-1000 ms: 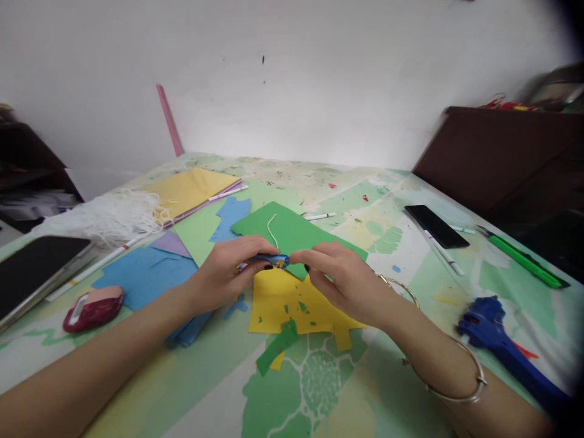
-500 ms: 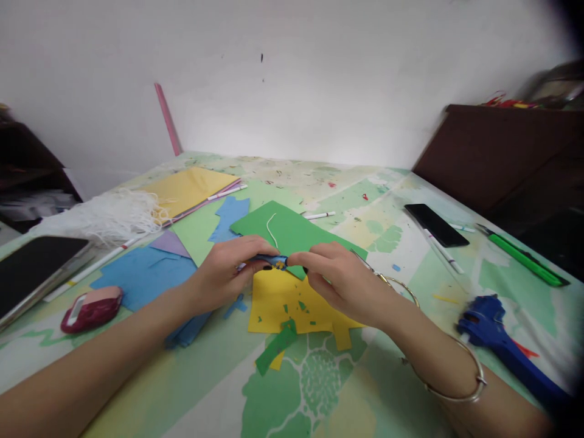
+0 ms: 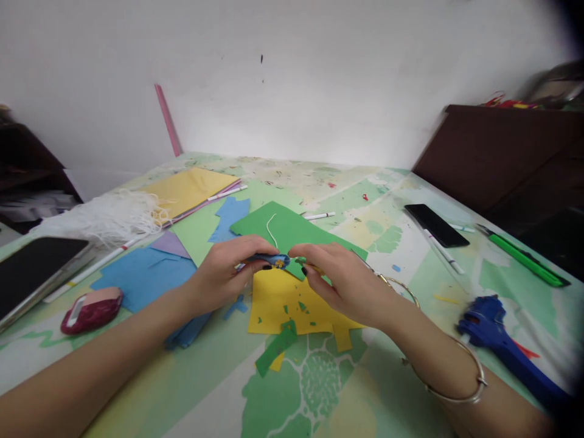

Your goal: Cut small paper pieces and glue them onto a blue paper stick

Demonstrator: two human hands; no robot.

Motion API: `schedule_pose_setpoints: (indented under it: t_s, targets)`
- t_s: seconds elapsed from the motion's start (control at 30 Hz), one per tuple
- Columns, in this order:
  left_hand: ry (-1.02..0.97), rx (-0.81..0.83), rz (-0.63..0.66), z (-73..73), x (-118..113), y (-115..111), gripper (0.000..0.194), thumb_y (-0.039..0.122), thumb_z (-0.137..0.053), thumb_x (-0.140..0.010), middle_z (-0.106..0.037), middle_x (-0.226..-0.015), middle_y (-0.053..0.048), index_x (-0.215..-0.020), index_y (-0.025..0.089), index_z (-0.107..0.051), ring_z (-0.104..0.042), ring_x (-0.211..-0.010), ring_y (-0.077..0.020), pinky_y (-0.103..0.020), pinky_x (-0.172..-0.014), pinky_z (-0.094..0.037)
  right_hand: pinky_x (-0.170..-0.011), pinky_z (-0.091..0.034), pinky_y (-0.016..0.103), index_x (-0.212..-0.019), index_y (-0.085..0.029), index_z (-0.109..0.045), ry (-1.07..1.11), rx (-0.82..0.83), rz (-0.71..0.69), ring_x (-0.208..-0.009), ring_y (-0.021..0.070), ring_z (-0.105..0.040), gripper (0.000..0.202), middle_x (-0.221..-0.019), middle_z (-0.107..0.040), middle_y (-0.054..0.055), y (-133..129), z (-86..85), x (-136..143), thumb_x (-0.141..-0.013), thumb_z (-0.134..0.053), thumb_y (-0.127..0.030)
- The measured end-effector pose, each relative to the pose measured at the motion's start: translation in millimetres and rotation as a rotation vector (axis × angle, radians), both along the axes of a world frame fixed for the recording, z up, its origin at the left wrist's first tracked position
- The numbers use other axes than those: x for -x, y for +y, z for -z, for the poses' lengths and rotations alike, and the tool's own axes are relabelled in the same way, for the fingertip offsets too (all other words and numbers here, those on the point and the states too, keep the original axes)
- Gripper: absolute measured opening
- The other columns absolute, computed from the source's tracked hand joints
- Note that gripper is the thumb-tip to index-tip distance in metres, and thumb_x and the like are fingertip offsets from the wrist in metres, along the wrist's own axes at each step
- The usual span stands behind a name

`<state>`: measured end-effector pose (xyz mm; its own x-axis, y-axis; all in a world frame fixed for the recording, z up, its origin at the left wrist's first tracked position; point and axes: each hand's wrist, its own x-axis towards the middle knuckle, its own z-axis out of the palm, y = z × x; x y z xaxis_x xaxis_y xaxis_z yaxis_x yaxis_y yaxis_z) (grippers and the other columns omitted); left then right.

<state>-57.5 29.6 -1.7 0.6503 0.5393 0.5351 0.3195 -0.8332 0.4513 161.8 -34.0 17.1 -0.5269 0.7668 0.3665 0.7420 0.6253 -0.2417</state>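
Observation:
Between thumb and fingers, my left hand (image 3: 230,267) pinches a small rolled blue paper piece (image 3: 278,261) with a yellow shape on its front and a white string (image 3: 270,230) rising near it. My right hand (image 3: 342,277) is just right of the roll, apart from it, its thumb and fingertips slightly parted. A thin yellowish item shows at its fingers, too small to name. Beneath the hands lie a green sheet (image 3: 283,222) and a yellow sheet (image 3: 274,304) strewn with green scraps.
Blue paper (image 3: 137,274), a maroon case (image 3: 91,310), white strings (image 3: 104,216) and a tablet-like device (image 3: 36,267) lie left. On the right are a black phone (image 3: 437,225), a green cutter (image 3: 524,258) and a blue glue gun (image 3: 488,322). A green strip (image 3: 276,348) lies in front.
My right fingertips have come away from the blue roll and moved slightly right, parting a little. My left hand still holds the roll in about the same place.

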Motion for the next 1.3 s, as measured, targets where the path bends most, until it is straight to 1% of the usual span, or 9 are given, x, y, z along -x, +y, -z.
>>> schedule_pose_setpoints:
  t_s: [0.13, 0.33, 0.5, 0.7, 0.83, 0.93, 1.03, 1.17, 1.3]
  targets:
    - [-0.025, 0.020, -0.012, -0.7, -0.1, 0.3, 0.017, 0.020, -0.050, -0.084, -0.067, -0.089, -0.005, -0.096, 0.022, -0.062, -0.061, -0.080, -0.0162, -0.027, -0.072, -0.048, -0.065, -0.037, 0.026, -0.115, -0.019, -0.051, -0.008, 0.003, -0.023, -0.074, 0.0151, -0.053, 0.037, -0.088, -0.063, 0.007, -0.1, -1.6, 0.2, -0.084, -0.035, -0.007]
    - [-0.002, 0.027, -0.014, -0.7, 0.5, 0.7, 0.016, 0.020, -0.049, -0.084, -0.066, -0.090, -0.004, -0.096, 0.024, -0.060, -0.060, -0.081, -0.0163, -0.027, -0.072, -0.047, -0.063, -0.035, 0.025, -0.115, -0.018, -0.053, -0.030, 0.018, -0.049, -0.070, 0.0145, -0.050, 0.038, -0.080, -0.062, 0.006, 0.3, -3.1, 0.5, -0.083, -0.035, -0.006]
    - [0.013, 0.009, 0.015, -0.2, 0.6, -0.1, 0.017, 0.016, -0.047, -0.085, -0.065, -0.090, -0.004, -0.097, 0.021, -0.059, -0.059, -0.081, -0.0146, -0.025, -0.072, -0.045, -0.064, -0.035, 0.025, -0.114, -0.017, -0.054, -0.032, 0.026, -0.073, -0.071, 0.0146, -0.049, 0.038, -0.078, -0.060, 0.005, 1.1, -1.6, 0.6, -0.083, -0.036, -0.005]
    - [0.036, 0.002, 0.010, 0.8, 0.6, -1.4, 0.019, 0.013, -0.044, -0.085, -0.064, -0.088, -0.004, -0.097, 0.021, -0.057, -0.059, -0.080, -0.0143, -0.026, -0.071, -0.045, -0.068, -0.036, 0.027, -0.112, -0.018, -0.053, -0.037, 0.031, -0.058, -0.074, 0.0154, -0.050, 0.036, -0.079, -0.060, 0.005, -0.5, -0.8, 1.9, -0.083, -0.037, -0.005]
    - [-0.009, 0.002, 0.000, 0.4, -0.3, -1.0, 0.017, 0.015, -0.046, -0.085, -0.065, -0.088, -0.004, -0.097, 0.021, -0.057, -0.059, -0.079, -0.0144, -0.026, -0.069, -0.046, -0.065, -0.037, 0.027, -0.116, -0.017, -0.045, 0.018, 0.075, 0.023, -0.071, 0.0151, -0.052, 0.034, -0.081, -0.062, 0.005, -1.8, -2.9, 3.7, -0.085, -0.036, -0.009]
    - [-0.044, 0.045, -0.005, -0.9, -1.2, -1.5, 0.016, 0.016, -0.048, -0.085, -0.065, -0.087, -0.004, -0.095, 0.021, -0.059, -0.059, -0.077, -0.0147, -0.027, -0.068, -0.047, -0.063, -0.038, 0.027, -0.120, -0.015, -0.038, 0.079, 0.153, 0.060, -0.066, 0.0149, -0.052, 0.035, -0.076, -0.062, 0.003, -2.1, -4.5, 5.4, -0.086, -0.036, -0.013]
    - [-0.079, 0.085, -0.011, -2.8, -1.9, -2.4, 0.015, 0.017, -0.050, -0.084, -0.066, -0.086, -0.004, -0.093, 0.021, -0.061, -0.060, -0.076, -0.0149, -0.027, -0.067, -0.047, -0.064, -0.040, 0.027, -0.120, -0.015, -0.037, 0.099, 0.187, 0.051, -0.067, 0.0154, -0.054, 0.035, -0.076, -0.062, 0.004, -1.8, -5.5, 6.9, -0.085, -0.036, -0.013]
    - [-0.128, 0.182, -0.014, -6.5, -2.3, -4.4, 0.014, 0.018, -0.052, -0.083, -0.066, -0.086, -0.004, -0.092, 0.019, -0.063, -0.061, -0.076, -0.0146, -0.026, -0.066, -0.048, -0.066, -0.041, 0.028, -0.119, -0.015, -0.039, 0.131, 0.176, 0.036, -0.071, 0.0159, -0.055, 0.034, -0.080, -0.062, 0.004, -1.5, -5.5, 6.8, -0.085, -0.038, -0.014]
    - [-0.252, 0.370, -0.013, -11.2, -2.1, -6.3, 0.014, 0.021, -0.056, -0.082, -0.067, -0.086, -0.005, -0.093, 0.018, -0.064, -0.062, -0.076, -0.0152, -0.027, -0.068, -0.051, -0.067, -0.042, 0.027, -0.119, -0.017, -0.040, 0.176, 0.121, 0.055, -0.076, 0.0155, -0.055, 0.033, -0.085, -0.062, 0.004, -1.7, -3.2, 3.7, -0.086, -0.039, -0.017]
